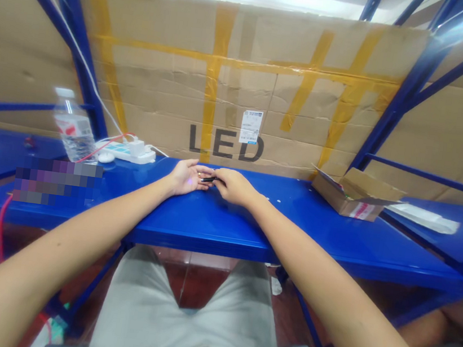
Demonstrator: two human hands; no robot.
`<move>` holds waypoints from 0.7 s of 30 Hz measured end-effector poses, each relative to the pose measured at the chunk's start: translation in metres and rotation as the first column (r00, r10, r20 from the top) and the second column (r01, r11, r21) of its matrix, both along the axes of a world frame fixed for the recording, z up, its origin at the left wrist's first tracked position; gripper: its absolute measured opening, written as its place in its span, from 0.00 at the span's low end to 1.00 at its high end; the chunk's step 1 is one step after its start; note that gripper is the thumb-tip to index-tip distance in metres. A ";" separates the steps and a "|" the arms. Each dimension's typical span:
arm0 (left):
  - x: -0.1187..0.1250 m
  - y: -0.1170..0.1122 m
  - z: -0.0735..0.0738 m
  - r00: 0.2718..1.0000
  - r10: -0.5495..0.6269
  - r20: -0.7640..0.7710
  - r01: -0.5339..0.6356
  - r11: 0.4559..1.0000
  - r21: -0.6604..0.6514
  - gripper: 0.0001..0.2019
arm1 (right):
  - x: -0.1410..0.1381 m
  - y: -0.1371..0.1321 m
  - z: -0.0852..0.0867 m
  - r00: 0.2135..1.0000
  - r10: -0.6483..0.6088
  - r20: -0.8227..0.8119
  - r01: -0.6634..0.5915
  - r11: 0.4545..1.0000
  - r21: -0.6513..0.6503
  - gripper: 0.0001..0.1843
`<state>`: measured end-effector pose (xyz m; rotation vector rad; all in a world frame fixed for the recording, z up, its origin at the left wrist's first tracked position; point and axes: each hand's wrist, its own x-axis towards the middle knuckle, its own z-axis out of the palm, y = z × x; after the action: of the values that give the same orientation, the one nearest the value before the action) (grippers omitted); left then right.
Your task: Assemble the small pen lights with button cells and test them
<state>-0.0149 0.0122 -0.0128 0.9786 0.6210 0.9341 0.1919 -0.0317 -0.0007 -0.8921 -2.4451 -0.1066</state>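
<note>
Blue workbench (pixel 216 223) before taped cardboard (pixel 162 84). Left: water bottle (pixel 73 133), white power strip (pixel 132 152). Centre: left hand (pixel 185 177), palm up, fingers loosely extended; beside them, a slim black tool (pixel 208 179) pinched by the right hand's (pixel 233 186) fingers. Right: open-topped carton (pixel 331 195).

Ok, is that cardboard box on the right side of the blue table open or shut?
Open. The cardboard box has its flaps spread outward, showing part of its inside.

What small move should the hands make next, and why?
I'd probably steady the slim black object with the left hand: its palm is turned up near one end, while the right hand grips the other. Whether the left fingers touch it is unclear.
</note>
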 end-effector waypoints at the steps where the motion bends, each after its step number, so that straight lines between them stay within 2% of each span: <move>1: 0.000 0.000 0.000 1.000 -0.003 0.001 0.003 1.000 -0.002 0.26 | 0.000 0.000 0.000 1.000 -0.007 0.001 0.007 1.000 -0.001 0.17; 5: -0.001 -0.001 0.001 1.000 -0.009 -0.006 0.009 1.000 -0.023 0.23 | -0.001 -0.002 0.001 0.998 -0.058 0.011 0.058 0.998 -0.007 0.14; 11: 0.000 -0.002 0.002 1.000 -0.017 0.013 0.017 1.000 -0.024 0.24 | -0.001 -0.002 0.002 1.000 0.011 -0.001 -0.011 1.000 -0.023 0.19; 16: 0.002 -0.005 0.005 1.000 -0.010 -0.017 0.009 1.000 -0.025 0.25 | -0.001 0.000 -0.001 1.000 -0.028 -0.010 0.028 1.000 -0.005 0.14; 21: 0.003 -0.007 0.005 1.000 0.001 -0.016 -0.001 1.000 -0.023 0.24 | -0.001 -0.001 -0.001 1.000 -0.021 0.003 0.021 1.000 -0.004 0.15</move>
<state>-0.0115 0.0056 -0.0075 0.9661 0.6448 0.9186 0.1905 -0.0331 -0.0014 -0.9204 -2.4399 -0.1114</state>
